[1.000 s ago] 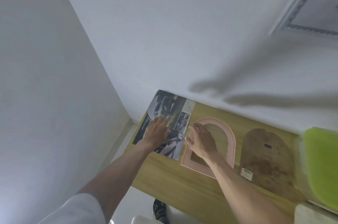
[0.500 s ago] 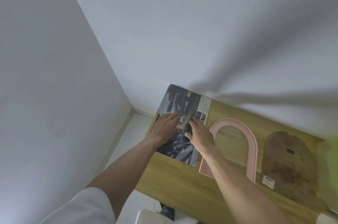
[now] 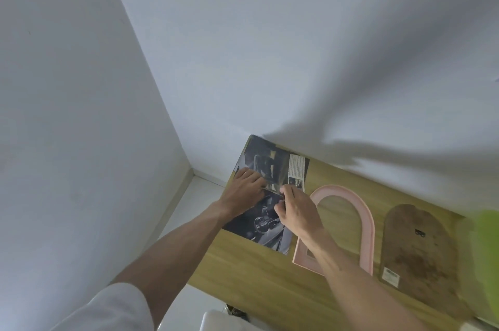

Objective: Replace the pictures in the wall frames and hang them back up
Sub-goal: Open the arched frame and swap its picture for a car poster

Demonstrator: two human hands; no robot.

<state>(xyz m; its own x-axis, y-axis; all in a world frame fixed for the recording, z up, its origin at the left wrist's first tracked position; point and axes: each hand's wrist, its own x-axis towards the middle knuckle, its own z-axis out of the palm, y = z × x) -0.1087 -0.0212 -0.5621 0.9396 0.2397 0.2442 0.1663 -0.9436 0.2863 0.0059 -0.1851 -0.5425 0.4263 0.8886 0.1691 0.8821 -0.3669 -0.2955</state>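
Note:
A dark printed picture sheet [image 3: 272, 166] lies at the far left end of the wooden table [image 3: 259, 276]. My left hand [image 3: 244, 191] presses flat on its middle. My right hand [image 3: 295, 210] pinches the sheet's edge beside the left hand. To the right lies an arched pink frame [image 3: 367, 222], open side up, with the table showing through it. Further right rests its arched brown backing board [image 3: 415, 247] with a small hanger and a white label.
White walls meet in a corner just behind the table's left end. A blurred lime-green object [image 3: 488, 263] sits at the right edge. Pale floor and a white object [image 3: 216, 321] show below the table's front edge.
My right hand moved off the pink frame to the left onto the picture sheet and closed its fingers on it. My left hand stayed pressed on the sheet. The view shifted left.

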